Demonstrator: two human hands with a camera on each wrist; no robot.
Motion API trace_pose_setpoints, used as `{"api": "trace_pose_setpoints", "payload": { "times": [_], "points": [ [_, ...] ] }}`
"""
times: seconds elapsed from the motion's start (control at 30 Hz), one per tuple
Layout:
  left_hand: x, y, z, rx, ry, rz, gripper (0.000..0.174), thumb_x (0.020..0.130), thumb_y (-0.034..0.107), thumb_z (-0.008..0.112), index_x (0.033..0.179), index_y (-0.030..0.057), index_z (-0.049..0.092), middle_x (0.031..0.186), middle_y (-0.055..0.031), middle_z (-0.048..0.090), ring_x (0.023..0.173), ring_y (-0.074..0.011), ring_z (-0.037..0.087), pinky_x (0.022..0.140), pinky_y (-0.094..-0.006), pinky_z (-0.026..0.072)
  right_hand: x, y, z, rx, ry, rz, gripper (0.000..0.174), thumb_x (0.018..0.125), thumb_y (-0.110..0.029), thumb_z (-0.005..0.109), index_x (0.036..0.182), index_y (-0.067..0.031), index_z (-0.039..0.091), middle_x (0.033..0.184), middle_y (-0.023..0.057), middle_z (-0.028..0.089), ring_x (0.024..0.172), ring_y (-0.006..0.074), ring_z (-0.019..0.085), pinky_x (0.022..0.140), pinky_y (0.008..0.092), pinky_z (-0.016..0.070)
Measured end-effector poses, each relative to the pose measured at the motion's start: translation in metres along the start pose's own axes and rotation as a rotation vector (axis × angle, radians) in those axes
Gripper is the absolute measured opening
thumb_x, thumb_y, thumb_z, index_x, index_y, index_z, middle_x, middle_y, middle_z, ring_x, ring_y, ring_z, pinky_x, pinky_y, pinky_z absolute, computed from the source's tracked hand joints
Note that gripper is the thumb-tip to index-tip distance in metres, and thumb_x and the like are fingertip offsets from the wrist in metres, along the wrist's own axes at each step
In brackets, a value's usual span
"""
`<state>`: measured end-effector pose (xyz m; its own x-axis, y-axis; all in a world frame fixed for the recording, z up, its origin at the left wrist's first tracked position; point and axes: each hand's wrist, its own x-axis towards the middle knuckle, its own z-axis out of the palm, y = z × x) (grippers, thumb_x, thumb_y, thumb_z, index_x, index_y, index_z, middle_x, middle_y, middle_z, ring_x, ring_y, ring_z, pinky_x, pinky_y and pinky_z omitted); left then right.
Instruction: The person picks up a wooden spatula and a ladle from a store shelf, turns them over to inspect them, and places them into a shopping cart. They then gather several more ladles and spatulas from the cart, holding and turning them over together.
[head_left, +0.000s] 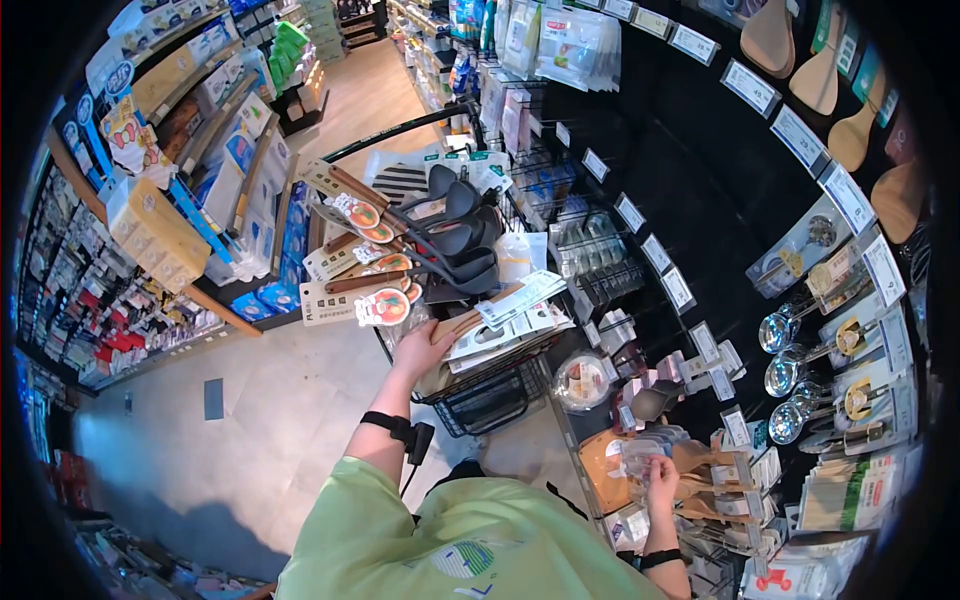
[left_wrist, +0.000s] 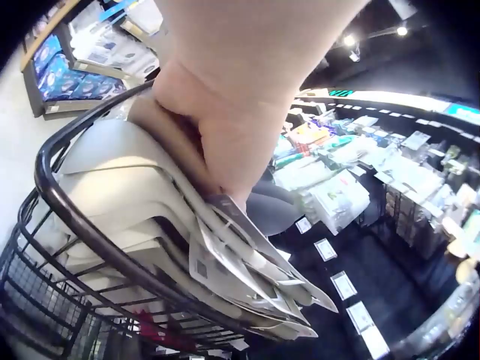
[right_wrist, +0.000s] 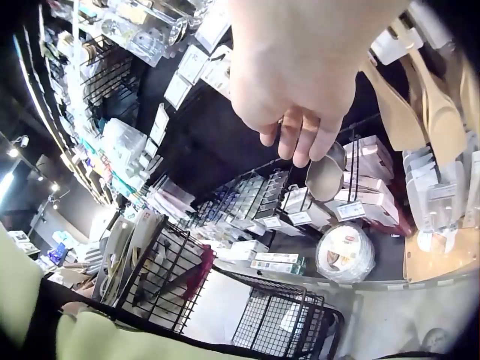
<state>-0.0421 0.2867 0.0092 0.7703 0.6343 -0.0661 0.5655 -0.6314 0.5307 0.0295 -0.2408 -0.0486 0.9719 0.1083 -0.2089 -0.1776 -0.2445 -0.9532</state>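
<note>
My left hand (head_left: 420, 352) grips a wooden utensil handle (head_left: 458, 326) at the near side of a black wire cart. In the left wrist view its fingers curl round this tan handle (left_wrist: 166, 133), above cream-coloured utensils (left_wrist: 112, 187) on cards. Dark ladles and turners (head_left: 465, 235) with wooden handles are heaped on the cart. My right hand (head_left: 660, 485) reaches toward the rack on the right, its fingers loosely bent with nothing in them. Past its fingertips hangs a grey ladle (right_wrist: 327, 177); clear packs (right_wrist: 436, 193) and wooden turners (right_wrist: 442, 124) hang beside it.
The cart's wire basket rim (left_wrist: 90, 247) stands before me, close to the shelf. Metal ladles (head_left: 785, 370) and wooden spoons (head_left: 850, 135) hang along the right wall. A round wrapped pack (right_wrist: 345, 252) sits on the low shelf. Grey floor (head_left: 200, 440) lies to the left.
</note>
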Motion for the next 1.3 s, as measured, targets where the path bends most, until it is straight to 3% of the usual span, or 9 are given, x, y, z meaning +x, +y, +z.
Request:
{"api": "trace_pose_setpoints", "payload": {
  "times": [0.27, 0.5, 0.53, 0.67, 0.73, 0.83, 1.0, 1.23, 1.3],
  "points": [
    [-0.015, 0.021, -0.024, -0.013, 0.055, 0.196, 0.035, 0.082, 0.030, 0.054, 0.104, 0.0048, 0.060, 0.091, -0.0168, 0.063, 0.083, -0.0331, 0.060, 0.074, -0.0420, 0.0484, -0.004, -0.023, 0.032, -0.076, -0.067, 0.055, 0.014, 0.091, -0.012, 0.047, 0.096, -0.0022, 0.057, 0.086, 0.0058, 0.062, 0.066, 0.0106, 0.056, 0.063, 0.0235, 0.0477],
    [-0.022, 0.019, -0.059, 0.164, 0.005, 0.322, 0.025, 0.087, 0.030, 0.049, 0.099, 0.0110, 0.061, 0.074, -0.0140, 0.063, 0.070, -0.0336, 0.061, 0.062, -0.0421, 0.0489, 0.007, -0.057, 0.059, -0.106, -0.068, 0.000, 0.014, 0.091, -0.012, 0.049, 0.094, -0.0014, 0.058, 0.084, 0.0043, 0.062, 0.068, 0.0086, 0.056, 0.063, 0.0225, 0.0465],
    [-0.023, 0.025, -0.064, 0.117, 0.088, 0.375, 0.022, 0.087, 0.028, 0.051, 0.094, 0.0102, 0.061, 0.068, -0.0128, 0.062, 0.066, -0.0339, 0.060, 0.058, -0.0424, 0.0479, 0.007, -0.062, 0.062, -0.107, -0.073, -0.004, 0.016, 0.091, -0.011, 0.048, 0.096, 0.0005, 0.058, 0.085, 0.0057, 0.063, 0.071, 0.0100, 0.057, 0.065, 0.0230, 0.0472],
    [-0.028, 0.057, -0.079, -0.132, 0.030, 0.463, 0.022, 0.087, 0.025, 0.053, 0.094, 0.0064, 0.062, 0.071, -0.0150, 0.063, 0.066, -0.0320, 0.062, 0.059, -0.0391, 0.0476, 0.013, -0.096, 0.070, -0.084, -0.137, -0.117, 0.018, 0.091, -0.010, 0.048, 0.099, 0.0024, 0.058, 0.089, 0.0082, 0.063, 0.078, 0.0124, 0.059, 0.071, 0.0241, 0.0481],
    [-0.030, 0.078, -0.074, -0.502, -0.245, 0.497, 0.023, 0.088, 0.023, 0.054, 0.095, 0.0017, 0.062, 0.076, -0.0156, 0.064, 0.070, -0.0263, 0.062, 0.064, -0.0339, 0.0466, 0.015, -0.126, 0.074, -0.021, -0.148, -0.147, 0.019, 0.091, -0.011, 0.048, 0.101, 0.0023, 0.056, 0.093, 0.0087, 0.062, 0.081, 0.0130, 0.060, 0.073, 0.0247, 0.0482],
    [-0.030, 0.102, -0.052, -0.628, -0.580, 0.530, 0.026, 0.088, 0.023, 0.054, 0.094, -0.0013, 0.061, 0.079, -0.0091, 0.063, 0.075, -0.0153, 0.056, 0.070, -0.0286, 0.0443, 0.011, -0.181, 0.071, 0.153, -0.201, -0.189, 0.026, 0.093, -0.016, 0.046, 0.111, 0.0019, 0.051, 0.102, 0.0103, 0.060, 0.089, 0.0151, 0.059, 0.077, 0.0272, 0.0485],
    [-0.042, 0.137, -0.027, -0.592, -0.912, 0.498, 0.024, 0.088, 0.022, 0.054, 0.093, -0.0007, 0.062, 0.078, -0.0053, 0.062, 0.073, -0.0117, 0.054, 0.068, -0.0265, 0.0434, 0.002, -0.225, 0.051, 0.510, -0.145, -0.206, 0.040, 0.094, -0.023, 0.043, 0.127, -0.0006, 0.039, 0.115, 0.0145, 0.053, 0.095, 0.0223, 0.059, 0.084, 0.0327, 0.0464],
    [-0.058, 0.166, -0.009, -0.607, -1.185, 0.359, 0.025, 0.090, 0.023, 0.053, 0.093, -0.0006, 0.062, 0.074, 0.0021, 0.058, 0.070, -0.0046, 0.048, 0.065, -0.0230, 0.0418, -0.014, -0.227, 0.028, 0.512, -0.037, -0.199, 0.031, 0.093, -0.021, 0.047, 0.117, -0.0011, 0.045, 0.101, 0.0100, 0.060, 0.085, 0.0165, 0.061, 0.076, 0.0294, 0.0497],
    [-0.064, 0.175, -0.004, -0.653, -1.199, 0.412, 0.023, 0.090, 0.022, 0.053, 0.092, 0.0014, 0.062, 0.062, 0.0086, 0.048, 0.053, 0.0001, 0.038, 0.046, -0.0178, 0.0310, -0.018, -0.225, 0.024, 0.569, 0.059, -0.164, 0.024, 0.091, -0.015, 0.051, 0.108, 0.0013, 0.048, 0.091, 0.0092, 0.062, 0.077, 0.0141, 0.062, 0.069, 0.0260, 0.0522]
  ]
}}
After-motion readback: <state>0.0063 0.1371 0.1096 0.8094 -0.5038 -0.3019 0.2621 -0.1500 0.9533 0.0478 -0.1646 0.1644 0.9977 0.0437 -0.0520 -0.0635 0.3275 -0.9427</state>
